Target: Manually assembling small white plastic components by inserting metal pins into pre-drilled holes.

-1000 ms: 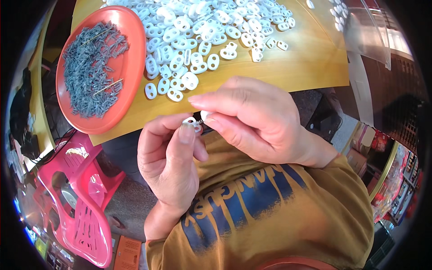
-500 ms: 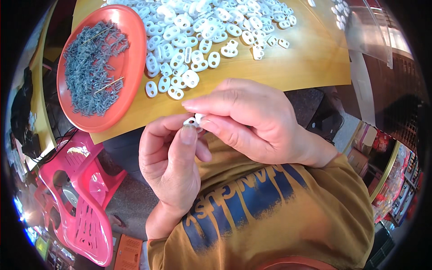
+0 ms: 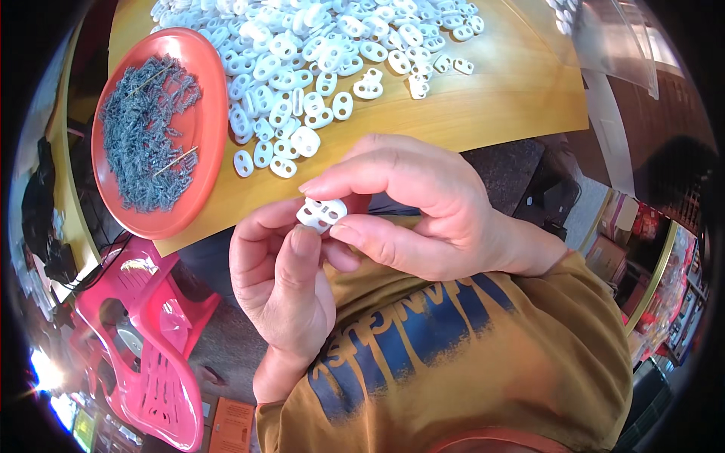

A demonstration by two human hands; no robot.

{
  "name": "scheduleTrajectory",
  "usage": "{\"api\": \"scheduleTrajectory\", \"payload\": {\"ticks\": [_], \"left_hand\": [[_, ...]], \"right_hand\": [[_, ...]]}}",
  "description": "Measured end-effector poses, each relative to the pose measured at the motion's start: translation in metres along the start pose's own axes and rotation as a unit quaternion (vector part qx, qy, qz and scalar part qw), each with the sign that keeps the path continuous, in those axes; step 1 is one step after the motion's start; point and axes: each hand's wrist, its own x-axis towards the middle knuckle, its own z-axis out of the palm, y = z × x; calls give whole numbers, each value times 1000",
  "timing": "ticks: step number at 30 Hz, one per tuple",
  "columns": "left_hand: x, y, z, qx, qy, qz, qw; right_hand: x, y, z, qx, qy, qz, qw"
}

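My left hand (image 3: pixel 285 283) pinches a small white plastic cord lock (image 3: pixel 323 214) between thumb and fingers. Two dark holes show on its face. The fingers of my right hand (image 3: pixel 434 208) close on the same piece, index fingertip at its upper side and thumb at its right edge. Both hands are just off the near edge of the yellow table (image 3: pixel 491 113). Loose white two-hole pieces (image 3: pixel 283 57) are heaped on the tabletop beyond. To the left, an orange-red plate (image 3: pixel 214 113) holds a mass of small grey metal springs (image 3: pixel 140 143).
Two thin sticks lie on the springs, one of them the near stick (image 3: pixel 175 161). A pink plastic chair (image 3: pixel 162 377) stands on the floor at lower left. At the right are cardboard boxes (image 3: pixel 606 253) and a clear plastic container (image 3: pixel 623 53).
The white piece has turned to show its face with the holes, and my right fingers have spread further around it. The view has shifted slightly.
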Motion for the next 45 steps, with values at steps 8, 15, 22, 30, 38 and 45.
{"api": "scheduleTrajectory", "payload": {"ticks": [8, 15, 22, 30, 38, 45], "left_hand": [[-2, 0, -5, 47, -30, 9, 998], [-3, -6, -8, 60, -37, 44, 997], [-3, -12, -10, 37, -17, 48, 998], [-3, -6, -9, -3, -48, 10, 999], [-3, -3, -10, -28, -38, -28, 999], [-5, -8, -7, 8, -6, 30, 1000]], "right_hand": [[-3, 0, -5, 67, -24, 39, 997], [-5, 2, -4, 113, -47, 54, 991], [-7, 0, 1, 115, -36, 54, 991], [-5, 6, 4, 105, -30, 7, 994], [-6, 9, 2, 129, -44, 10, 991], [-7, 5, 3, 152, -69, 21, 986]]}}
